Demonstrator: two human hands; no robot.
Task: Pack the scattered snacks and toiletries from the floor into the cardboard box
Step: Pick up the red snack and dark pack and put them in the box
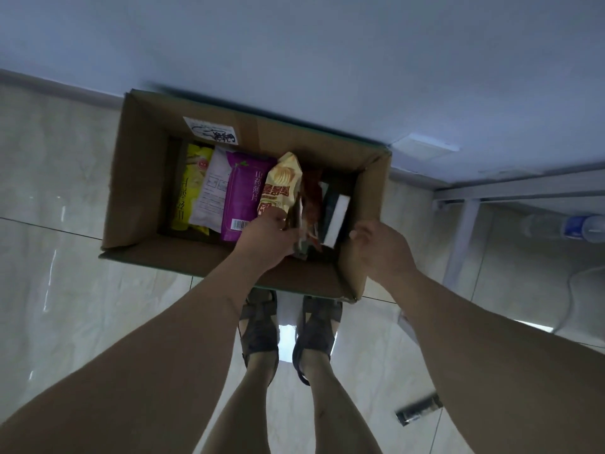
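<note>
You stand over the cardboard box (137, 178), which sits on the tiled floor (49, 306) with its far side against the wall and its flaps up, so its mouth is open to you from above. Inside, the packets stand on edge in a row from the left, which looks like a way to save room: a yellow packet (191, 188) at the far left, a white packet (214, 188) next to it, then a purple packet (244, 198). A dark and white carton (335, 217) stands upright against the right wall. Your left hand (266, 239) reaches into the gap between these, fingers curled round the lower end of a yellow chip bag (280, 185) and some reddish packets (309, 204) just beside it, seemingly to slot them upright. Your right hand (379, 247) hovers at the right flap, fingers loosely curled and holding nothing, probably to steady it. A small dark item (419, 409) lies on the floor, near right, well apart from the box.
</note>
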